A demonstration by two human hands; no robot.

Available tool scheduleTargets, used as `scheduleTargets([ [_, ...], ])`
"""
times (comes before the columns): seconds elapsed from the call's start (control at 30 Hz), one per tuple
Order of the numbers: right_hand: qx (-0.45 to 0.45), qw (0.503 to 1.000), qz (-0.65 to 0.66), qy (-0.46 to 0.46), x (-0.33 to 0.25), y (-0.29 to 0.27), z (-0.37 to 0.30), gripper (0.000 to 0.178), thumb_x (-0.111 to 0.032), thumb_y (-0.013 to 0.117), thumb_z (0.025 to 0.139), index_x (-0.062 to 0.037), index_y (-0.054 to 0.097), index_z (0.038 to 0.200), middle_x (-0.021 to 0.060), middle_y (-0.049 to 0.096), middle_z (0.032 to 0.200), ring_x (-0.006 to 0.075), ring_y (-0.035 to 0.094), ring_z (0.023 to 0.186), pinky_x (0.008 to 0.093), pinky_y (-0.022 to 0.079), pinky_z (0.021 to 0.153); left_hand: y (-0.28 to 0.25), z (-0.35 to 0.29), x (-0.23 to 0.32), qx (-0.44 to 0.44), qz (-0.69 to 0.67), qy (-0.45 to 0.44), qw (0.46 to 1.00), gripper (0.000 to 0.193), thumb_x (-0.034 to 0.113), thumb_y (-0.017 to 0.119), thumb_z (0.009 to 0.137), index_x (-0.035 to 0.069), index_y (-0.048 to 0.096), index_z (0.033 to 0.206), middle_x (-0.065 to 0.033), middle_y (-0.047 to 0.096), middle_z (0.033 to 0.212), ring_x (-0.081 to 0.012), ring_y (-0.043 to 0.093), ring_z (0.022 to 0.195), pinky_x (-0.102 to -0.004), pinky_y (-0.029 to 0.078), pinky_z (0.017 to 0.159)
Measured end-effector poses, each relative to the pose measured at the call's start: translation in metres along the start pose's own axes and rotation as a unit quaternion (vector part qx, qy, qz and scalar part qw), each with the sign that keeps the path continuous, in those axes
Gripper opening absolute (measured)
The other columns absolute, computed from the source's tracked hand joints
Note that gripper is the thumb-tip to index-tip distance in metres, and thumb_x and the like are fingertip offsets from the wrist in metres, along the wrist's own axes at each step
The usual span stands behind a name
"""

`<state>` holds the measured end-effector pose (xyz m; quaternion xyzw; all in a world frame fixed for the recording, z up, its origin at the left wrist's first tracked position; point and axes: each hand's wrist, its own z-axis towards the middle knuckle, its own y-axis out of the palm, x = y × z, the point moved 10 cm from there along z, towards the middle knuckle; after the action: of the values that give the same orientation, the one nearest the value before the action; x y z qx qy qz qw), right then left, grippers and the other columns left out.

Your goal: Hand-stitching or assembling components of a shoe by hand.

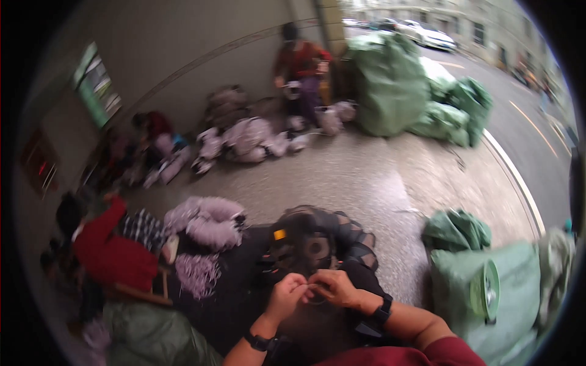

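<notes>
In the lower middle, my left hand [287, 297] and my right hand [336, 288] meet with their fingertips pinched close together. Whatever lies between the fingers is too small and blurred to name. Each wrist wears a black band. Just beyond my hands sits a dark bundle [305, 244] with brown mesh-like patches and a small orange-yellow tag [279, 234]. A black cloth [244, 262] spreads beneath and to the left of it.
At left, a person in red [116, 253] sits near pale purple stuffed pieces [210, 222] and a heap of purple strips [197, 274]. Green sacks [390, 85] stand by the road; another sack [513, 274] at right bears a green round fan-like thing [490, 290]. More people sit along the wall.
</notes>
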<state>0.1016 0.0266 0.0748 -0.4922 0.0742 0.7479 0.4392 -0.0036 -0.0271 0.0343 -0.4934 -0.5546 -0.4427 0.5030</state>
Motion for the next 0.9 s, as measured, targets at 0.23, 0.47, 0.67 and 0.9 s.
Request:
scheduleTargets([
  [0.23,-0.055,0.995,-0.029,0.077,-0.01,0.01,0.001,0.008,0.001,0.066,0.077,-0.0008,0.066,0.084,0.013,0.065,0.076,0.0238,0.065,0.068,0.0309,0.049,0.061,-0.012,-0.03,0.036,0.138,0.125,0.166,0.968,0.007,0.007,0.066,0.082,0.004,0.062,0.087,-0.0005,0.057,0.076,-0.007,0.052,0.066,-0.0234,0.043,0.06],
  [0.47,-0.063,0.998,0.006,0.011,-0.035,0.029,0.015,0.014,0.011,0.065,0.072,0.0027,0.067,0.083,0.0129,0.068,0.081,0.0223,0.067,0.075,0.0277,0.052,0.065,-0.037,-0.058,0.041,0.213,0.154,0.175,0.949,0.006,0.007,0.071,0.077,0.006,0.067,0.081,0.0009,0.051,0.07,-0.0074,0.046,0.061,-0.0236,0.039,0.056],
  [0.67,-0.096,0.995,0.001,0.03,-0.045,0.032,0.023,0.012,0.009,0.067,0.071,0.0028,0.067,0.081,0.0118,0.068,0.079,0.0202,0.065,0.072,0.0275,0.05,0.064,-0.042,-0.066,0.042,0.246,0.122,0.179,0.945,0.006,0.009,0.073,0.075,0.006,0.069,0.079,0.002,0.05,0.067,-0.007,0.046,0.061,-0.0234,0.038,0.056],
  [0.9,-0.111,0.99,-0.077,-0.044,-0.07,0.04,0.026,0.009,0.003,0.069,0.07,-0.0021,0.067,0.078,0.0103,0.065,0.073,0.0236,0.064,0.064,0.0288,0.048,0.056,-0.045,-0.076,0.043,0.242,0.07,0.156,0.955,0.007,0.008,0.072,0.076,0.003,0.068,0.08,0.0029,0.056,0.069,-0.0046,0.05,0.061,-0.0221,0.041,0.057],
])
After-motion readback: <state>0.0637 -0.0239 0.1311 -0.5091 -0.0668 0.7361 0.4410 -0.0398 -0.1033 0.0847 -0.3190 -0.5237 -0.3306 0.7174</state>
